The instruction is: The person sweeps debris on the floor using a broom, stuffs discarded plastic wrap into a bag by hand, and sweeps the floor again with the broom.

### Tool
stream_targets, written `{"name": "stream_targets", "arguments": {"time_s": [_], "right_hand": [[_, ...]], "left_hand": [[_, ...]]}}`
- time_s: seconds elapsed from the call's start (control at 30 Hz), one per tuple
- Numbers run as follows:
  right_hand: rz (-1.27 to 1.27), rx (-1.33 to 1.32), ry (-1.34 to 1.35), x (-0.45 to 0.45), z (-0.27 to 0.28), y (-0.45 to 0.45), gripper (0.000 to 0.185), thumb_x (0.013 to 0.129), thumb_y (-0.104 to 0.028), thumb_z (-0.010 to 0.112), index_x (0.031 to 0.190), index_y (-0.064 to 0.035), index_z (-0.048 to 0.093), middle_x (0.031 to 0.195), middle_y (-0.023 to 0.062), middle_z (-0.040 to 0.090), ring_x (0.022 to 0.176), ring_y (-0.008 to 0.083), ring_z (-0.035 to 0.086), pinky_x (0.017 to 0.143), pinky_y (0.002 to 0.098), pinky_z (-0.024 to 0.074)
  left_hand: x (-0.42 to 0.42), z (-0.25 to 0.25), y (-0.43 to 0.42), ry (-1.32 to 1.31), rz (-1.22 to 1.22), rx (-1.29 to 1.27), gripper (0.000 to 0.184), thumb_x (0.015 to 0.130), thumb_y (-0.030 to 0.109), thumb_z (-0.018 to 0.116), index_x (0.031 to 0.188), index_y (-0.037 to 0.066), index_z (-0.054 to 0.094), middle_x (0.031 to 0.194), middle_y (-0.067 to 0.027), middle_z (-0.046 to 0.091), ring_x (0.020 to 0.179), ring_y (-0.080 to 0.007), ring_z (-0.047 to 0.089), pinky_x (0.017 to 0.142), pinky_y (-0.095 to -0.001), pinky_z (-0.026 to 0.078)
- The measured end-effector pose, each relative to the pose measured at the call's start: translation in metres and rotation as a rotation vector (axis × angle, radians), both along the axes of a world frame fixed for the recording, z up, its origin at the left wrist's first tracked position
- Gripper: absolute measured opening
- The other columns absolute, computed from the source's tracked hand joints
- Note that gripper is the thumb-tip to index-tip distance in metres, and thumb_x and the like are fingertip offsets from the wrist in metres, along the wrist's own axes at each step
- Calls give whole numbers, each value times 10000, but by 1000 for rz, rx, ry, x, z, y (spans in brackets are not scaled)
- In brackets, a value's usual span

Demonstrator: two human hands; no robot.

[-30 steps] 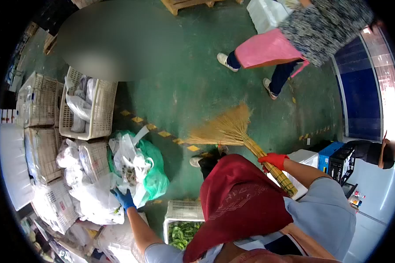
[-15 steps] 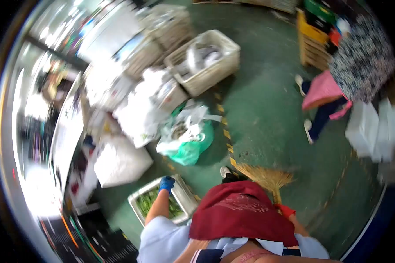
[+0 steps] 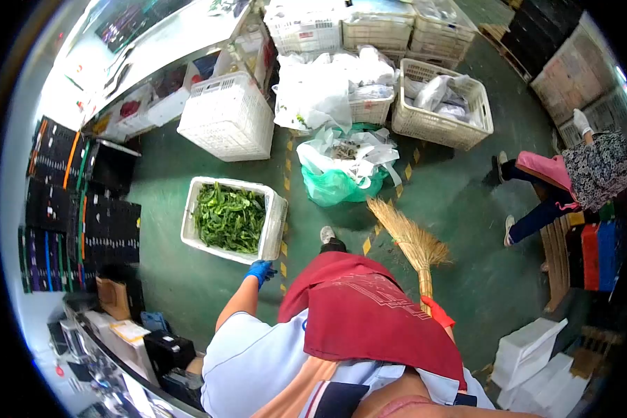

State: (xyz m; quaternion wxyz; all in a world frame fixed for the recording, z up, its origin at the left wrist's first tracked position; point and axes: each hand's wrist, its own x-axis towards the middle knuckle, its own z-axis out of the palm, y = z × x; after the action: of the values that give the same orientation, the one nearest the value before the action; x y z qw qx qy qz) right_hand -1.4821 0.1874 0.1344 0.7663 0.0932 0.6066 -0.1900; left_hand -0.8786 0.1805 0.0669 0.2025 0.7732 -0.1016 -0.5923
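My right hand (image 3: 437, 313), in a red glove, is closed round the handle of a straw broom (image 3: 412, 240) whose bristles fan out over the green floor. My left hand (image 3: 260, 272) wears a blue glove and is held low by the near right corner of a white foam box (image 3: 276, 226). Its fingers look stretched out, and I cannot tell whether they touch the box. Leafy greens (image 3: 230, 217) fill the box. Ahead of my foot stands a green plastic bag (image 3: 341, 187) with white bags and dark scraps in its mouth.
White crates (image 3: 233, 118) and bagged goods stand ahead, beside an open crate (image 3: 442, 104) of wrapped items. Black crates (image 3: 111, 230) are stacked at left. A person (image 3: 571, 171) in a pink apron stands at right. White foam boxes (image 3: 529, 352) lie lower right.
The view has swung to the left, so the scene sits further right. My left hand now appears at the foam box's near corner instead of over it. The broom stays in my right hand.
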Motion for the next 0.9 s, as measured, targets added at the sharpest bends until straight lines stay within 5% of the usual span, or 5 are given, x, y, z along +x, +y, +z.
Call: {"name": "stream_targets", "arguments": {"time_s": [0.17,0.53,0.63,0.9], "right_hand": [[-20,-21,15,20,30,-72,252,754,-308,626,843,-77,576,680,81,598,571,213,574,531,334,486],[616,-181,157,127,108,-208,338,763,-292,626,984,-45,564,826,51,599,700,142,548,622,282,463],[812,-253,190,140,121,-235,357,761,-291,630,1006,-42,557,845,45,593,720,130,536,636,274,456],[1309,-616,22,138,140,-296,413,755,-289,639,1063,-32,541,897,29,579,774,98,506,673,254,437]], "left_hand": [[-9,7,-28,125,79,-29,276,830,309,510,973,74,533,812,-124,646,630,-209,595,526,-334,438],[80,-20,-126,54,448,-197,221,810,203,501,960,52,562,692,-108,612,529,-174,571,467,-297,445],[74,11,-151,101,538,-270,217,832,210,473,958,57,561,728,-101,637,547,-161,584,481,-293,450],[8,28,-73,162,630,-308,208,842,250,470,929,78,549,765,-88,637,604,-174,593,508,-294,446]]}}
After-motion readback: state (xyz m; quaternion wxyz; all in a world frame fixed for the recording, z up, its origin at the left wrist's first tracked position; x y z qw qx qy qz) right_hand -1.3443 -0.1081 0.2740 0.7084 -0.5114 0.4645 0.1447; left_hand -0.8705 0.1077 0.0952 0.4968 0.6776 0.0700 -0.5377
